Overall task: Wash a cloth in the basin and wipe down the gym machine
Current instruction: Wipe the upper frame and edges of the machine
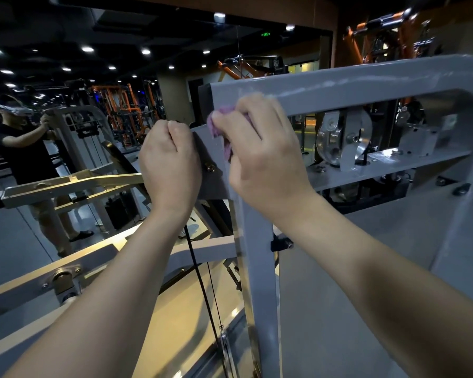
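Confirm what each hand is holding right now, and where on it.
Right hand grips the bunched purple cloth against the grey frame's upper corner. Left hand is curled at the frame's dark end plate; its grip is hidden.

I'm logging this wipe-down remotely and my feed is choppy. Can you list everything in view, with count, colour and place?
cloth: one, purple, bunched against the frame's upper left corner
gym machine frame: one, grey, centre and right
pulley wheels: two showing, silver metal, inside the frame's top opening
cable: one, black, running down below the left hand
mirror: one, left wall, reflecting a person at the machine
orange racks: several, background right and in the reflection
ceiling lights: many, white, upper left
left hand: one, gripping the frame's left edge
right hand: one, holding the cloth on the frame
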Demonstrator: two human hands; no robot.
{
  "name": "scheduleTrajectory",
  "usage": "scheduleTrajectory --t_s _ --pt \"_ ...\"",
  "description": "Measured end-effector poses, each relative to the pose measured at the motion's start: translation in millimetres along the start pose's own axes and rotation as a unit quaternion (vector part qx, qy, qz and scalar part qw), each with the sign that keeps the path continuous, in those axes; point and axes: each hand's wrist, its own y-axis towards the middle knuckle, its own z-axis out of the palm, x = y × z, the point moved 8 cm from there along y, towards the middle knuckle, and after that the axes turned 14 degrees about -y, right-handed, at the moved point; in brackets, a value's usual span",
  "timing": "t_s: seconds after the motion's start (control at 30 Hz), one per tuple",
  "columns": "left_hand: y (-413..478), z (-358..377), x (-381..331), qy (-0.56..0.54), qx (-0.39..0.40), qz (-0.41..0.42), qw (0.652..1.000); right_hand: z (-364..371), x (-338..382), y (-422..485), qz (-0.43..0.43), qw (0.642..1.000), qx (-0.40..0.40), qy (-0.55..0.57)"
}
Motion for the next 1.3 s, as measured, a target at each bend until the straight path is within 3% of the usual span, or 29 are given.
scheduleTrajectory --t_s 0.37,0.57,0.77,0.93,1.03,1.13,1.3 --pt "0.4 0.4 2.7 -0.012 0.001 -0.005 1.0 -1.7 -6.5 6.2 0.016 1.0 -0.017 -0.012" --pt "-0.4 0.6 -0.2 0.0 0.0 -0.013 1.0 -11.9 -47.8 -7.4 0.149 0.986 -0.067 -0.043" --pt "0.0 0.8 0.9 -0.006 0.018 -0.011 1.0 -1.5 -13.3 13.1 0.025 0.996 -0.053 -0.063" --pt "1.0 1.7 -1.1 -0.001 0.021 -0.013 1.0 -13.2 -41.8 4.7 0.166 0.98 -0.09 -0.057" --pt "0.2 2.1 -3.6 0.0 0.035 -0.009 0.999 0.5 2.8 14.8 0.079 0.993 -0.068 -0.053" --pt "2.2 1.5 -5.8 0.015 0.059 -0.013 0.998 -1.6 -11.5 11.2 0.036 0.994 -0.054 -0.089" --pt "13.7 -0.1 -26.5 0.068 0.096 0.026 0.993 -16.6 -51.1 -2.4 0.188 0.976 -0.062 -0.093"
